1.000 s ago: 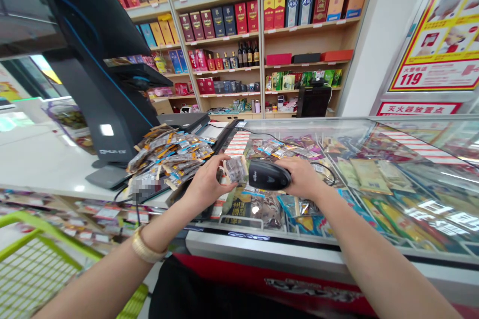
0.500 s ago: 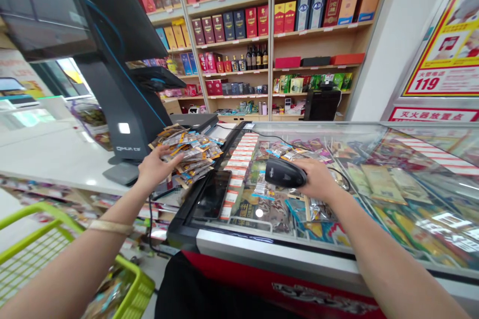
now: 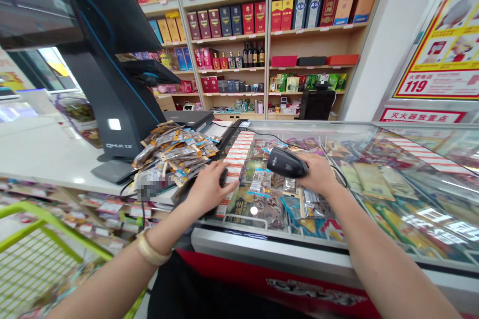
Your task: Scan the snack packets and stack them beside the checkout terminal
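My right hand (image 3: 318,174) is closed around a black barcode scanner (image 3: 286,162), held just above the glass counter top (image 3: 374,184) with its nose pointing left. A small clear snack packet (image 3: 261,183) lies on the glass just below the scanner. My left hand (image 3: 207,188) is palm down with its fingers stretched right toward that packet, over a dark flat device (image 3: 223,177) at the counter's left edge. It holds nothing. A heap of snack packets (image 3: 172,152) sits left of that hand.
A black checkout terminal (image 3: 108,99) stands on the white counter (image 3: 41,154) behind the heap. A green shopping basket (image 3: 33,254) is at lower left. Shelves of boxed goods and bottles (image 3: 247,35) fill the back wall. A scanner cable (image 3: 262,133) crosses the glass.
A second ago my left hand held a packet up to the scanner. It then carried it left to the heap and has now come back empty to the glass beside the scanner.
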`<move>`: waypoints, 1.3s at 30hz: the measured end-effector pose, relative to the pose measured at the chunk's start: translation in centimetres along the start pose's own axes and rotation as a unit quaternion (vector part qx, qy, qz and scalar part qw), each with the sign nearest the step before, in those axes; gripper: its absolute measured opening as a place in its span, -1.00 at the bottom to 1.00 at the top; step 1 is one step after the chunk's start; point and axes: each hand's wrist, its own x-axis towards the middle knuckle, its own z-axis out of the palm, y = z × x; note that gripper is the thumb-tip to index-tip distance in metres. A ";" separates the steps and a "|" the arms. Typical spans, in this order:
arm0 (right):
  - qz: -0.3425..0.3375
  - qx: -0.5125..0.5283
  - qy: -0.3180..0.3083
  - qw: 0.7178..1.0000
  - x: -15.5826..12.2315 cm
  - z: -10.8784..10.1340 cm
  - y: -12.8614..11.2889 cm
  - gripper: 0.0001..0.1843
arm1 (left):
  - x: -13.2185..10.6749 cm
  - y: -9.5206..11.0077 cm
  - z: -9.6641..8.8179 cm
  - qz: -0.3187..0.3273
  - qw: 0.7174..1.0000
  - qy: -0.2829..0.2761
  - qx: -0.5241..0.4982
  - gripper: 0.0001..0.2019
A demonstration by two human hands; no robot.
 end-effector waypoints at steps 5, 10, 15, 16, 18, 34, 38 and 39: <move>0.003 -0.008 -0.010 1.000 -0.1 0.2 0.4 -0.60 | 0.9 5.5 4.4 -0.044 0.990 -0.102 0.089 -0.40; 0.010 -0.013 -0.010 1.000 0.0 0.3 0.6 -0.63 | 1.8 7.2 5.5 -0.049 0.982 -0.123 0.138 -0.40; 0.010 -0.001 -0.010 1.000 0.1 0.2 0.5 -0.66 | 1.9 6.5 4.9 -0.027 0.985 -0.138 0.097 -0.56; 0.010 -0.001 -0.010 1.000 0.1 0.1 0.5 -0.67 | 1.9 6.1 4.7 -0.022 0.987 -0.133 0.087 -0.58; 0.011 -0.002 -0.013 1.000 0.2 0.0 0.4 -0.69 | 1.8 5.3 4.3 -0.009 0.991 -0.113 0.076 -0.57; 0.021 -0.040 -0.100 0.994 0.2 -0.1 -0.5 -0.74 | 0.7 2.3 0.0 0.043 0.992 0.001 0.122 -0.44; 0.024 -0.024 -0.086 0.996 0.0 -0.1 -0.3 -0.67 | 0.3 1.6 -0.1 0.039 0.995 0.023 0.084 -0.47; 0.025 -0.021 -0.080 0.996 0.0 -0.1 -0.2 -0.66 | 0.2 1.1 -0.3 0.037 0.996 0.034 0.068 -0.48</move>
